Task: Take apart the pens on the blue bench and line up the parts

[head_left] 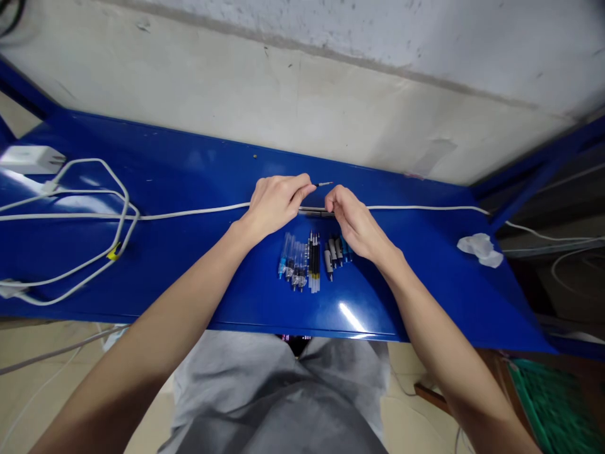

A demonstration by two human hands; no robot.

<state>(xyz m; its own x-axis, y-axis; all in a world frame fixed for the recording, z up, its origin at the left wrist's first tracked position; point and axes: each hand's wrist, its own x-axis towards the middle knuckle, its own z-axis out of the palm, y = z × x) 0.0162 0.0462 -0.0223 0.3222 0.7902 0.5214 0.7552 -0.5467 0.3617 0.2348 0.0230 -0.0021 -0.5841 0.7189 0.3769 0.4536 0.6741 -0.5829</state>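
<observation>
In the head view, the left hand point(276, 200) pinches a thin pen part point(324, 184) beyond the refills point(314, 268), and the right hand point(352, 219) curls nearby, apart from the left; whether it grips anything I cannot tell. Clear barrels point(295, 257) lie left of the refills, grips point(329, 260) right: sorting looks well along, the held part not yet placed or joined.

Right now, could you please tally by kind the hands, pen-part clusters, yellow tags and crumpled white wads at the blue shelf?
Hands: 2 (left hand, right hand)
Pen-part clusters: 3 (clear barrels, refills, grey and blue pieces)
Yellow tag: 1
Crumpled white wad: 1
Total: 7
</observation>
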